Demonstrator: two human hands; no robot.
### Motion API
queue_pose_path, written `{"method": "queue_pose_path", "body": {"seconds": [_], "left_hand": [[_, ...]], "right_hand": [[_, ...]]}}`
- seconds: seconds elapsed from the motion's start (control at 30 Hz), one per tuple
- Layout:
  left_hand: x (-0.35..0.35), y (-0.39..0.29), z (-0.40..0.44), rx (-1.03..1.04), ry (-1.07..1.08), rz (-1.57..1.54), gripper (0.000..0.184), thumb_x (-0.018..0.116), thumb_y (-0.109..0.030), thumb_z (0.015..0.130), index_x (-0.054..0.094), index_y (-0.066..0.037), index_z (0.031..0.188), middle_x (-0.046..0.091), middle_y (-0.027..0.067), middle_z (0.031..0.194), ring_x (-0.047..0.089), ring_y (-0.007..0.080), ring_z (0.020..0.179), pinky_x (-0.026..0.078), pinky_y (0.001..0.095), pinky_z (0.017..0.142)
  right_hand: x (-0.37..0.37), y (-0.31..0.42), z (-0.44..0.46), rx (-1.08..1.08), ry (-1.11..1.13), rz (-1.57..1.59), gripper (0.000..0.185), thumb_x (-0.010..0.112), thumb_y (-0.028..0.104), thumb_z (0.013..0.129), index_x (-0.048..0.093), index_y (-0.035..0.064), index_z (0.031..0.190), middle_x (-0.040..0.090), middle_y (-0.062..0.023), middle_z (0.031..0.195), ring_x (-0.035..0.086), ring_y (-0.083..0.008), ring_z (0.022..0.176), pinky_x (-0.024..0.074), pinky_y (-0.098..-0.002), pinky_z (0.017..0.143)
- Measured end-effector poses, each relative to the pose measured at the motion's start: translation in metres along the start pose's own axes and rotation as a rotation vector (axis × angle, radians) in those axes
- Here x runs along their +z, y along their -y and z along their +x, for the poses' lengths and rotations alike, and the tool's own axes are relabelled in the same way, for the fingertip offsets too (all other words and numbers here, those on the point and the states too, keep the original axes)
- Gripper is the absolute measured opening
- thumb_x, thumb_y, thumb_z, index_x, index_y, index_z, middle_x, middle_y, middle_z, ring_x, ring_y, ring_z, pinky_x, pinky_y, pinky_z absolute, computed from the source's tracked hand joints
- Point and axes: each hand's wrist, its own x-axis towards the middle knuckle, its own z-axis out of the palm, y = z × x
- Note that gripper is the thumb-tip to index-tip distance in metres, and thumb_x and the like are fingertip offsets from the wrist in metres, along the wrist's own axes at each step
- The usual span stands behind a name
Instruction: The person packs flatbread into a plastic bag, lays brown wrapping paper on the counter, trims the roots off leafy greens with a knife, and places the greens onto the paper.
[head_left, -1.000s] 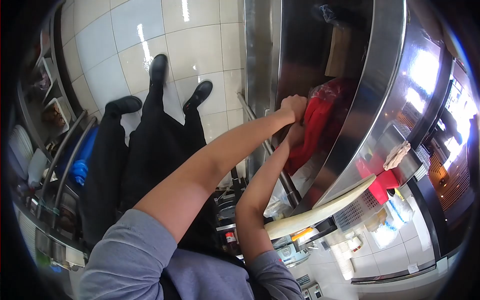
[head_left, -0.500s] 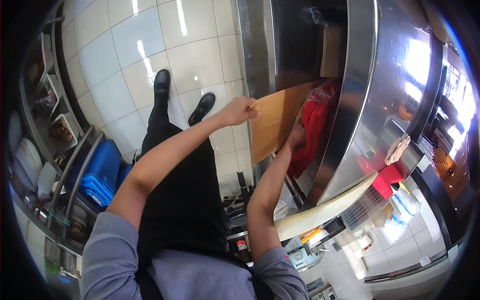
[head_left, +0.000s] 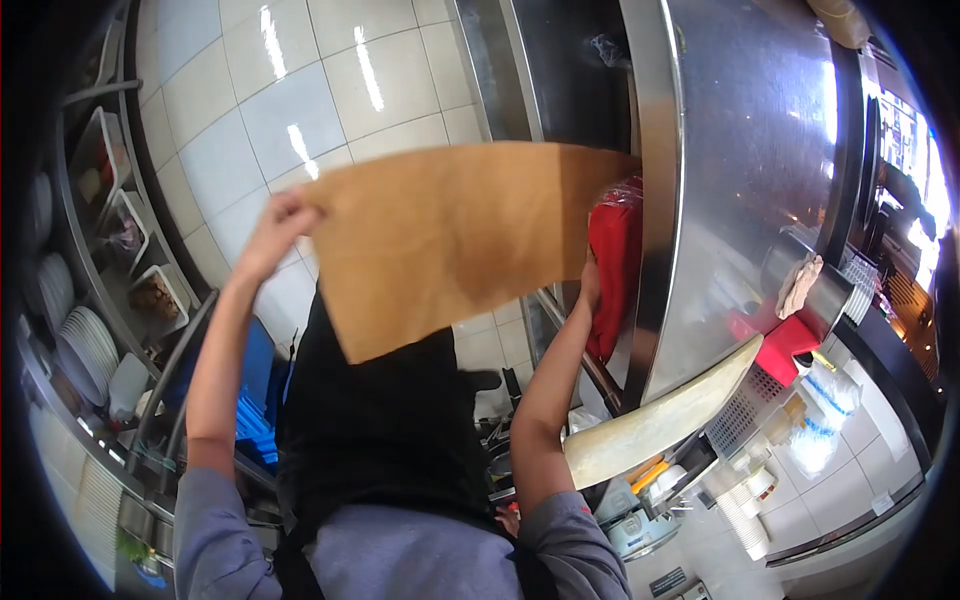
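Observation:
A large sheet of brown paper (head_left: 450, 235), possibly a flat paper bag, spans from my left side to the steel shelf under the counter. My left hand (head_left: 285, 230) is closed on its near left corner, out over the floor. The far end still lies inside the shelf. Beside that end is a red bundle (head_left: 617, 265), partly wrapped in clear plastic. My right hand (head_left: 590, 283) reaches in against the red bundle at the paper's edge. Its fingers are hidden by the paper and the bundle.
The steel counter (head_left: 750, 170) runs along the right, with a crumpled cloth (head_left: 800, 287) and a red container (head_left: 785, 350) near a long pale board (head_left: 665, 415). Racks with plates (head_left: 88, 350) and trays stand at left, above blue crates (head_left: 258, 400).
My left hand has moved left, drawing the brown paper far out of the shelf across my front. My right hand stays by the red bundle, now more covered.

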Motion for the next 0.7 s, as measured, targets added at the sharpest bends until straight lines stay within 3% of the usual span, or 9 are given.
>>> {"method": "queue_pose_path", "body": {"seconds": [0.17,0.33,0.4,0.47,0.53,0.6,0.63,0.67,0.7], "left_hand": [[-0.079,-0.049,-0.032,0.285,-0.499,0.072,0.023,0.050,-0.015,0.091,0.055,-0.001,0.109,0.060,-0.0016,0.090,0.053,0.0031,0.077,0.042,0.0188,0.068],[-0.091,-0.117,-0.087,0.560,-0.767,0.849,0.015,0.048,-0.006,0.090,0.056,0.000,0.101,0.062,0.0079,0.087,0.057,0.0088,0.079,0.044,0.0216,0.069],[-0.082,-0.151,-0.108,0.791,-0.591,1.045,0.019,0.054,0.002,0.076,0.058,-0.001,0.093,0.062,0.0106,0.087,0.061,0.0219,0.078,0.047,0.0287,0.070],[-0.075,-0.189,-0.131,0.923,-0.371,1.257,0.025,0.057,-0.001,0.065,0.059,-0.003,0.090,0.062,0.0089,0.087,0.060,0.0253,0.075,0.048,0.0325,0.068],[-0.063,-0.227,-0.160,0.963,-0.248,1.350,0.025,0.059,-0.005,0.062,0.059,-0.004,0.087,0.061,0.0090,0.086,0.059,0.0253,0.074,0.047,0.0336,0.065],[-0.063,-0.262,-0.192,1.052,-0.227,1.333,0.023,0.059,-0.007,0.063,0.058,-0.004,0.086,0.061,0.0102,0.085,0.059,0.0257,0.074,0.046,0.0345,0.065],[-0.066,-0.281,-0.208,1.121,-0.246,1.311,0.023,0.059,-0.007,0.064,0.058,-0.004,0.086,0.061,0.0108,0.086,0.059,0.0263,0.075,0.046,0.0357,0.066],[-0.069,-0.299,-0.224,1.189,-0.268,1.288,0.023,0.059,-0.008,0.064,0.058,-0.003,0.086,0.060,0.0114,0.086,0.059,0.0269,0.076,0.046,0.0368,0.067],[-0.075,-0.318,-0.239,1.285,-0.361,1.277,0.022,0.061,-0.009,0.063,0.057,-0.002,0.084,0.060,0.0120,0.086,0.059,0.0293,0.081,0.044,0.0395,0.073]], "right_hand": [[0.013,0.017,-0.019,0.001,0.271,0.328,0.070,0.071,0.036,0.070,0.044,-0.0004,0.123,0.045,-0.0237,0.125,0.043,-0.0342,0.117,0.0340,-0.0393,0.096],[0.019,0.073,-0.067,-0.014,0.229,0.205,0.097,0.078,0.040,0.059,0.030,0.0015,0.133,0.032,-0.0218,0.137,0.027,-0.0356,0.129,0.0214,-0.0403,0.106],[0.032,0.113,-0.096,0.019,0.361,0.250,0.102,0.079,0.031,0.058,0.022,0.0019,0.137,0.020,-0.0219,0.142,0.014,-0.0408,0.132,0.0148,-0.0413,0.108],[-0.023,0.199,-0.125,-0.399,0.170,0.696,0.109,0.080,0.021,0.056,0.013,0.0030,0.140,0.008,-0.0227,0.145,0.006,-0.0428,0.133,0.0099,-0.0423,0.109],[-0.114,0.289,-0.147,-0.533,0.272,0.610,0.116,0.082,0.016,0.050,0.011,0.0058,0.141,0.003,-0.0232,0.145,0.005,-0.0390,0.134,0.0132,-0.0435,0.107],[-0.152,0.340,-0.170,-0.767,0.367,0.683,0.103,0.081,0.019,0.054,0.023,0.0166,0.139,0.004,-0.0226,0.145,0.005,-0.0371,0.135,0.0123,-0.0530,0.104],[-0.168,0.359,-0.179,-0.846,0.413,0.650,0.080,0.078,0.019,0.061,0.040,0.0207,0.131,0.012,-0.0176,0.146,0.004,-0.0374,0.135,0.0078,-0.0595,0.102],[-0.185,0.371,-0.185,-0.954,0.488,0.697,0.046,0.073,0.021,0.069,0.057,0.0145,0.113,0.029,-0.0114,0.141,0.013,-0.0337,0.134,0.0018,-0.0604,0.101],[-0.204,0.379,-0.186,-1.035,0.640,0.743,0.026,0.068,0.019,0.077,0.062,0.0092,0.101,0.047,-0.0090,0.127,0.038,-0.0248,0.123,0.0158,-0.0530,0.103]]}}
